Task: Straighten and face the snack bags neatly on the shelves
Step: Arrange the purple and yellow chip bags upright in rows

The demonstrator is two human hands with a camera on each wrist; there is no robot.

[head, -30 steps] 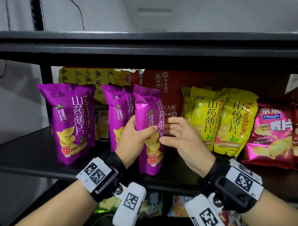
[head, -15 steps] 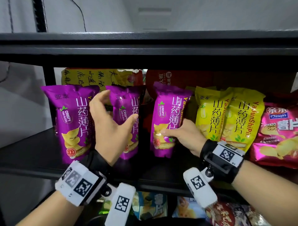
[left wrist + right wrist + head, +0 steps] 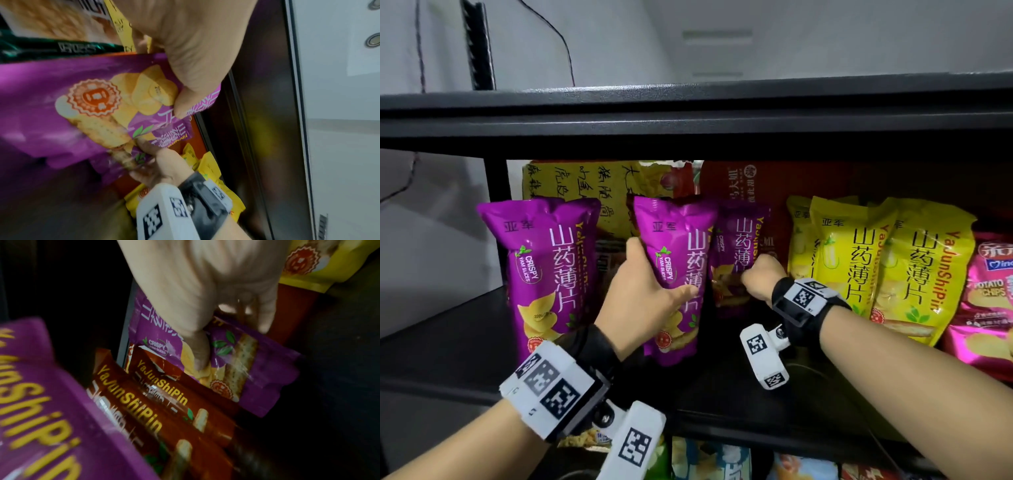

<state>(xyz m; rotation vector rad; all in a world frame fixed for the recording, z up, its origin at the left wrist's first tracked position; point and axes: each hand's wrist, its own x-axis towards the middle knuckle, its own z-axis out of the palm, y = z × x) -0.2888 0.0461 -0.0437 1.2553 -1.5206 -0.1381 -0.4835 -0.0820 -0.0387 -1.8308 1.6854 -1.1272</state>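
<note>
Three purple yam-crisp bags stand on the black shelf (image 3: 465, 346). The left purple bag (image 3: 544, 270) stands alone, facing front. My left hand (image 3: 654, 286) grips the middle purple bag (image 3: 681, 246), thumb across its front (image 3: 92, 100) and fingers behind it. My right hand (image 3: 760, 277) grips the third purple bag (image 3: 739, 250), which sits deeper in shadow. In the right wrist view the thumb (image 3: 197, 350) presses that bag's front (image 3: 257, 369) while the fingers curl behind it.
Yellow bags (image 3: 859, 260) lean together right of my right hand, then a pink potato-chip bag (image 3: 986, 301). Yellow and red packs (image 3: 592, 181) stand along the back. Red-brown bags (image 3: 164, 402) lie behind the purple row. More snacks (image 3: 709, 459) fill the shelf below.
My left hand closed on the middle purple bag and brought it forward and right. My right hand pushed the third purple bag deeper into the shelf.
</note>
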